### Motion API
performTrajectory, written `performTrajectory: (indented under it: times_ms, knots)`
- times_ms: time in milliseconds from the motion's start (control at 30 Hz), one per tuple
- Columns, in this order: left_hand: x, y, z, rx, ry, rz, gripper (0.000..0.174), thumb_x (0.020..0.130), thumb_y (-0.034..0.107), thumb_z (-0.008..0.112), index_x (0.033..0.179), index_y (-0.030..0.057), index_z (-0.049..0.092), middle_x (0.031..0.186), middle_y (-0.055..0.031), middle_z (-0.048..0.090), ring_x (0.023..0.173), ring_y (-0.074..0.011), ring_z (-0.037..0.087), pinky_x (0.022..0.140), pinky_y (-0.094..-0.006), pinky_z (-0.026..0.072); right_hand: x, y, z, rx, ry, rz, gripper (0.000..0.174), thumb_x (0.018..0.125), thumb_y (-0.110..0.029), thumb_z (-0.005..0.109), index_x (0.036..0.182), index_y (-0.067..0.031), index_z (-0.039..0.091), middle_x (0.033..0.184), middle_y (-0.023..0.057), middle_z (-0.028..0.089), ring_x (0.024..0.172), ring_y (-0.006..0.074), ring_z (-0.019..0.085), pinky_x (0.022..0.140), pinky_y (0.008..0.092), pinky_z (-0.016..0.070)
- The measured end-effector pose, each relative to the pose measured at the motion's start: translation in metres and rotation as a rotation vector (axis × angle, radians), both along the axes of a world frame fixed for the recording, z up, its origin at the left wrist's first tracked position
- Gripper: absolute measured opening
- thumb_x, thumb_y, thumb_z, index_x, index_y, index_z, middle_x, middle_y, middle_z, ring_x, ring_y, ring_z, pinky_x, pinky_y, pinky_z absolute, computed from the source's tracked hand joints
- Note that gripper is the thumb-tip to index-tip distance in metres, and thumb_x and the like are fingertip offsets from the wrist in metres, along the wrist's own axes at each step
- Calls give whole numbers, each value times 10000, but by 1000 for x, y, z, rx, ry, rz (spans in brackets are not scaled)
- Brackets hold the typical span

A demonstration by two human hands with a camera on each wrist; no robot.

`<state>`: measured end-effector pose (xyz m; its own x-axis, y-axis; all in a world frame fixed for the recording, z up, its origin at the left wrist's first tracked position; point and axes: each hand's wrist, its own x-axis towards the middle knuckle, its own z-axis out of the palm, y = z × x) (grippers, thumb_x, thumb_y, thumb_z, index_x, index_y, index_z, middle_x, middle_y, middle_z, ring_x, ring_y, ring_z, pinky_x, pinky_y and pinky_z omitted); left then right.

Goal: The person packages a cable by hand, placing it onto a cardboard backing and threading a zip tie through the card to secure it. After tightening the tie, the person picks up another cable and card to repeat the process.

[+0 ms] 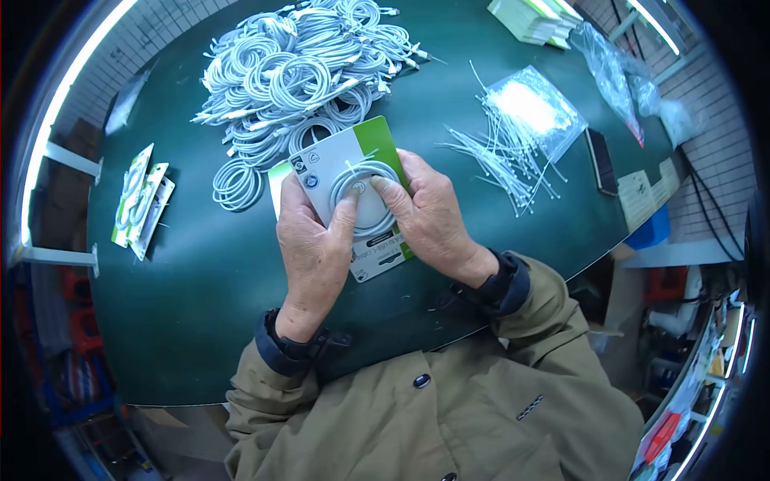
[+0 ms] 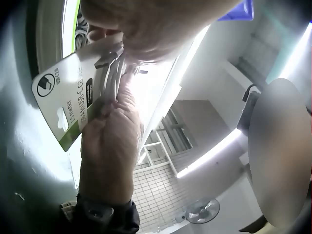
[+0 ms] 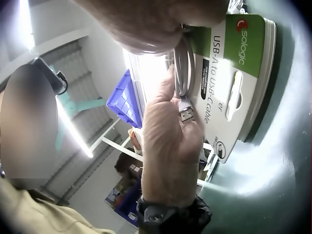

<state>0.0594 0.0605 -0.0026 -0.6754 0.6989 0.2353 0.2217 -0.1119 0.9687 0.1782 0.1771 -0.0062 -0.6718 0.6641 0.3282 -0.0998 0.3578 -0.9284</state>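
A white and green packaging card, printed "USB-A to USB-C Cable" in the right wrist view, is held up over the table between both hands. On its face lies a coiled white USB cable. The left hand grips the card's left side, its thumb pressing on the coil. From the other side the right hand holds the card, its thumb also on the coil. The fingers behind the card are hidden. A USB-A plug shows beside the right hand in the right wrist view.
A large heap of coiled white cables covers the back of the green table. Several carded cables lie at left. At right are loose white cable ties, a clear bag, a phone and stacked cards.
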Motion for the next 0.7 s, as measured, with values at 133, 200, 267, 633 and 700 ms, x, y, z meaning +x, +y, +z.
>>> performTrajectory:
  times_ms: [133,200,267,633,700]
  knots:
    - [3,6,1,95,9,43,389,1019,94,695,1344,-55,542,1165,-153,716,1054,-195,707,881,-342,581,-3,-3,2,113,28,-63,267,1086,-121,604,1281,62,610,997,254,747,872,377,764,742,411,582]
    - [2,3,4,46,19,28,404,1030,81,673,1373,-57,509,1226,-149,692,1108,-178,684,945,-321,562,-4,-5,3,114,27,-64,257,1092,-119,593,1274,62,613,991,252,749,860,373,764,732,411,581]
    - [2,3,4,29,17,14,419,1035,80,663,1391,-59,493,1255,-148,680,1135,-169,672,976,-310,552,-3,-4,2,134,24,-68,248,1097,-118,583,1262,63,617,984,250,749,844,370,763,723,410,580]
    - [8,3,7,37,38,90,367,988,97,713,1293,-47,568,1146,-152,714,1033,-193,702,890,-349,571,-15,-7,-6,-112,247,-145,222,1027,-69,705,1214,38,651,970,136,739,772,143,714,626,341,546]
    - [8,2,4,39,46,92,360,986,99,716,1283,-46,573,1136,-151,716,1026,-190,703,885,-347,571,-11,-6,-6,-112,172,-156,228,995,-57,744,1191,22,659,955,124,724,751,117,694,608,325,536]
